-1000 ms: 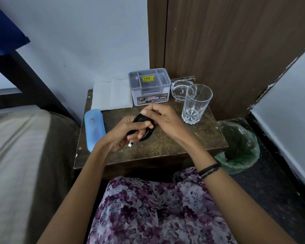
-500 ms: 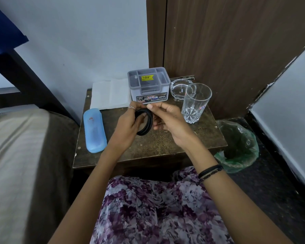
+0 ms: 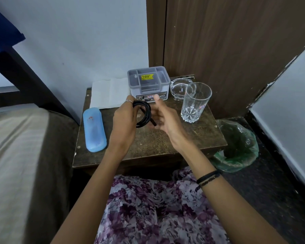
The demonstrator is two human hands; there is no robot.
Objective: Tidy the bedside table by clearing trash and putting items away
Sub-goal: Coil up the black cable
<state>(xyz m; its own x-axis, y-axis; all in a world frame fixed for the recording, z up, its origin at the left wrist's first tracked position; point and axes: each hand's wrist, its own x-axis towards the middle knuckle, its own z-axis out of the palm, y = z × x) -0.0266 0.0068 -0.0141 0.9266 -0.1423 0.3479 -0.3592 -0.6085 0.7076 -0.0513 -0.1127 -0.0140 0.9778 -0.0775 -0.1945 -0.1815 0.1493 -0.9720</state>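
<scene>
My left hand (image 3: pixel 124 118) grips a coiled black cable (image 3: pixel 144 114) above the middle of the brown bedside table (image 3: pixel 148 143). One loose end of the cable points down to the right, against the palm of my right hand (image 3: pixel 165 118). That hand sits just right of the coil with thumb up and fingers loosely spread; whether it pinches the cable end I cannot tell. A grey organiser box (image 3: pixel 149 84) with open compartments stands at the table's back, just beyond both hands.
A blue glasses case (image 3: pixel 94 129) lies at the table's left edge, white folded paper (image 3: pixel 109 93) behind it. A clear glass (image 3: pixel 195 103) and a glass ashtray (image 3: pixel 179 88) stand at the back right. A green-lined bin (image 3: pixel 236 147) sits on the floor right. The bed is left.
Both hands rose from the tabletop with the cable. My right hand has let go of the coil's top and opened; a loose cable end now hangs free.
</scene>
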